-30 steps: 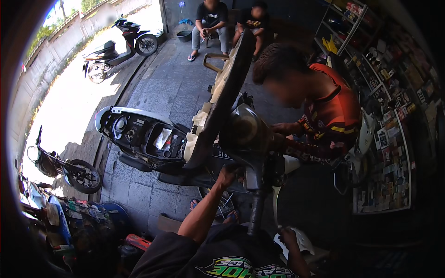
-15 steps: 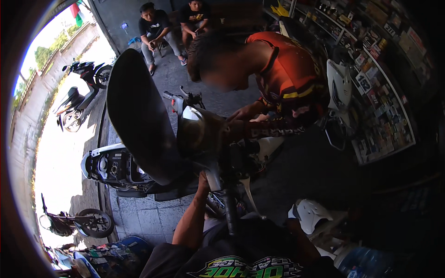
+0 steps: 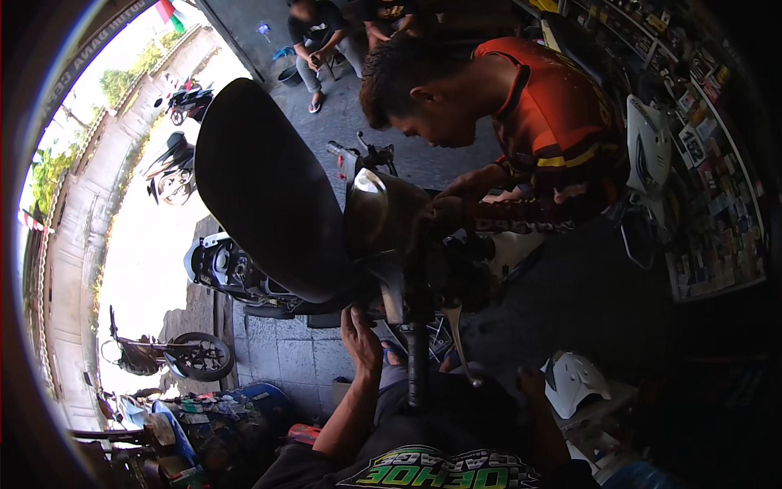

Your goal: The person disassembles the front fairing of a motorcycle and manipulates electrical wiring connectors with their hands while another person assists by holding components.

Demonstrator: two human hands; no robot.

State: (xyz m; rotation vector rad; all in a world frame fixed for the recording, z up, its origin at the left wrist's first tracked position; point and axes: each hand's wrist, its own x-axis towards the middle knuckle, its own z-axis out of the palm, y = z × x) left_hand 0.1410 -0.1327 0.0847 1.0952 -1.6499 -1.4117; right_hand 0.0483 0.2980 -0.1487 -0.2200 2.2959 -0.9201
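Observation:
A scooter's handlebar assembly (image 3: 380, 213) fills the middle, with a black grip (image 3: 417, 367) pointing toward me and a pale lever (image 3: 456, 334) beside it. A large, smooth black seat-like piece (image 3: 261, 187) stands tilted to its left. My left hand (image 3: 361, 342), fingers stretched upward, is at the underside of the assembly, left of the grip; its fingertips are partly shadowed. My right hand (image 3: 529, 379) hangs in shadow right of the lever, near a white plastic panel (image 3: 577, 383); its fingers are unclear. A co-worker in orange (image 3: 554, 98) bends over the assembly, their hands (image 3: 456, 196) on it.
A white scooter (image 3: 216, 265) with its storage exposed lies behind the black piece. Parked motorcycles (image 3: 199, 354) line the sunlit left opening. Two seated people (image 3: 316, 37) are at the back. A display case (image 3: 717, 228) lines the right, and cluttered barrels (image 3: 252, 407) stand lower left.
The black seat-like piece has turned from edge-on to show its broad face. My left hand's curled fingers have straightened. The co-worker has leaned lower over the assembly, and my view has shifted.

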